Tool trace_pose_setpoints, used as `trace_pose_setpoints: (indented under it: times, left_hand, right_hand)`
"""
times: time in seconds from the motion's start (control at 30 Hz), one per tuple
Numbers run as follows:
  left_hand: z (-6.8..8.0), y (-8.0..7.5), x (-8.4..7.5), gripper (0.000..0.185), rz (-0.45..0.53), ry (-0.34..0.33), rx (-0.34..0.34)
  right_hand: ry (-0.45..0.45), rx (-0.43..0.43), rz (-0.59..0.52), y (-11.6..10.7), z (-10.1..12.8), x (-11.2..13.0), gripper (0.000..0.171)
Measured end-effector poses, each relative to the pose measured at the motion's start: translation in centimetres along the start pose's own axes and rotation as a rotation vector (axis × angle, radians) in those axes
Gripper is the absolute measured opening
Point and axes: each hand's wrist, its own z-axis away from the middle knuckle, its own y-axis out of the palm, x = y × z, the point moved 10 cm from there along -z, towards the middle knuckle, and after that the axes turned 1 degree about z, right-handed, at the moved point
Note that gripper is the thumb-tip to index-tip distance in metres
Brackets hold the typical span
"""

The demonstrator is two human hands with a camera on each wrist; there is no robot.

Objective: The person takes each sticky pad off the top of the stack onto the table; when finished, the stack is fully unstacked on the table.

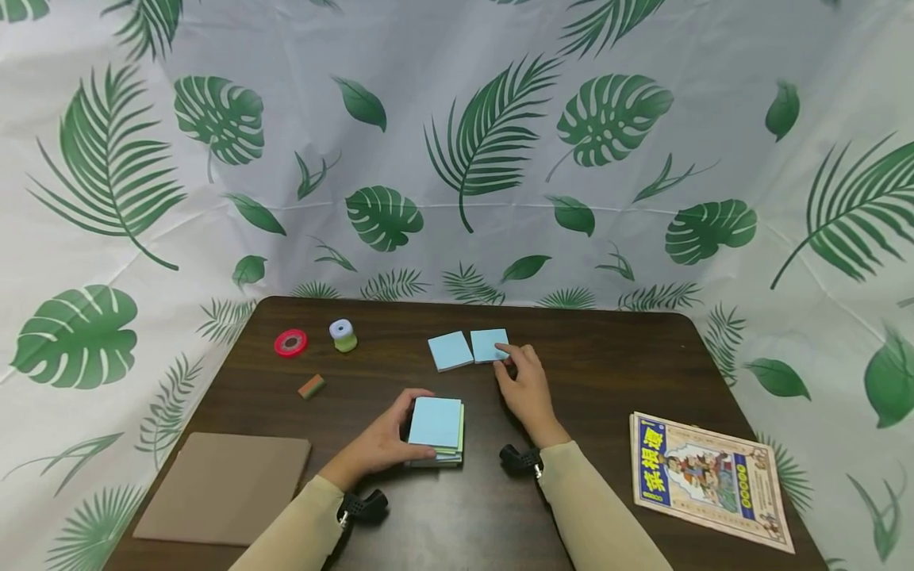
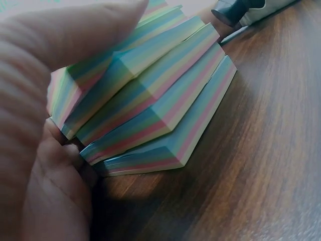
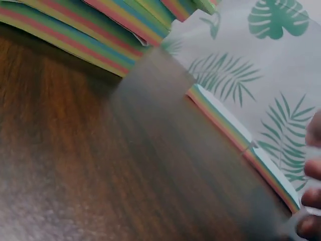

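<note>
The stack of sticky-note pads [image 1: 435, 422] stands on the dark wood table [image 1: 585, 373], a pale blue sheet on top, its edges striped in several colours and its layers not quite squared up. The person's left hand [image 1: 385, 432] grips it from the left side, thumb on the near side and fingers on the far side. Beyond the stack, 2 thinner blue pads lie just beside each other: the left pad [image 1: 451, 352] slightly turned, the right pad [image 1: 487, 343] straighter. The right hand [image 1: 527, 390] reaches past the stack with fingertips at the right pad's near right corner; whether they pinch it or only touch it cannot be told. By judgement, the work is partway: 2 pads are apart and at least 4 layers are together. If pads are being laid out, most remain; if they are being gathered, just those 2 are left. Farther left of the stack are a red tape roll [image 1: 290, 342], a white-and-green roll [image 1: 343, 335], a small orange-and-green block [image 1: 311, 386] and a brown board [image 1: 224, 488]; well to its right lies a printed booklet [image 1: 710, 480].
</note>
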Motion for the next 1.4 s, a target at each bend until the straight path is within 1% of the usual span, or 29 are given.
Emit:
trace_pose_setpoints:
  times: [0.13, 0.27, 0.33, 0.4, 0.47, 0.53, 0.6, 0.63, 0.7, 0.77, 0.83, 0.87, 0.97, 1.03, 1.13, 1.2, 1.3, 1.4]
  left_hand:
    - [0.0, 0.0, 0.0, 0.090, -0.003, -0.002, -0.007]
    - [0.2, -0.1, 0.1, 0.087, -0.019, -0.001, -0.014]
    - [0.2, -0.1, 0.0, 0.085, -0.019, 0.001, -0.018]
    - [0.2, -0.2, -0.1, 0.084, -0.021, 0.009, -0.020]
    - [0.1, -0.2, -0.2, 0.084, -0.019, 0.015, -0.022]
    - [0.1, -0.3, -0.4, 0.085, -0.013, 0.022, -0.024]
    - [0.1, -0.2, -0.5, 0.086, -0.005, 0.027, -0.020]
    - [0.1, -0.2, -0.5, 0.087, -0.003, 0.028, -0.017]
    - [0.0, -0.1, -0.4, 0.087, 0.007, 0.033, -0.010]
    - [0.0, 0.0, -0.4, 0.087, 0.013, 0.031, -0.002]
    - [0.0, 0.1, -0.4, 0.087, 0.012, 0.030, 0.001]
    - [0.0, 0.0, -0.5, 0.087, 0.015, 0.027, 0.001]
    - [0.0, 0.0, -0.5, 0.087, 0.008, 0.021, -0.003]
    - [0.0, -0.1, -0.4, 0.087, 0.005, 0.022, -0.006]
    - [0.0, -0.1, -0.4, 0.087, 0.014, 0.023, -0.006]
    - [-0.1, 0.0, -0.4, 0.086, 0.028, 0.026, -0.003]
    - [0.0, 0.0, -0.3, 0.085, 0.045, 0.030, 0.001]
    - [0.0, 0.1, -0.3, 0.084, 0.043, 0.029, 0.000]
  right_hand:
    - [-0.098, 0.023, -0.134, 0.4, 0.1, 0.9, 0.029]
    - [-0.173, 0.066, -0.224, 1.1, 0.4, 1.6, 0.029]
    - [-0.180, 0.092, -0.262, 1.4, 0.5, 1.7, 0.028]
    - [-0.162, 0.128, -0.301, 1.8, 0.6, 2.1, 0.027]
    - [-0.128, 0.204, -0.333, 2.3, 0.8, 2.6, 0.029]
    - [-0.088, 0.310, -0.358, 3.0, 1.1, 3.2, 0.032]
    - [-0.047, 0.437, -0.346, 3.7, 1.5, 3.7, 0.038]
    - [-0.035, 0.495, -0.320, 4.0, 1.7, 3.9, 0.041]
    - [-0.029, 0.586, -0.256, 4.2, 2.2, 4.5, 0.050]
    - [-0.049, 0.650, -0.172, 4.3, 2.5, 5.3, 0.060]
    - [-0.082, 0.693, -0.092, 4.1, 2.8, 6.2, 0.069]
    - [-0.088, 0.717, -0.071, 4.0, 2.9, 6.6, 0.073]
    - [-0.072, 0.803, 0.001, 3.8, 3.7, 7.5, 0.083]
    - [-0.038, 0.861, 0.026, 3.6, 4.3, 8.0, 0.088]
    - [-0.031, 0.913, 0.054, 3.4, 5.0, 8.8, 0.092]
    - [-0.055, 0.928, 0.055, 3.5, 5.3, 9.6, 0.094]
    - [-0.098, 0.927, 0.053, 3.6, 5.6, 10.7, 0.095]
    - [-0.120, 0.916, 0.068, 3.6, 5.8, 11.2, 0.096]
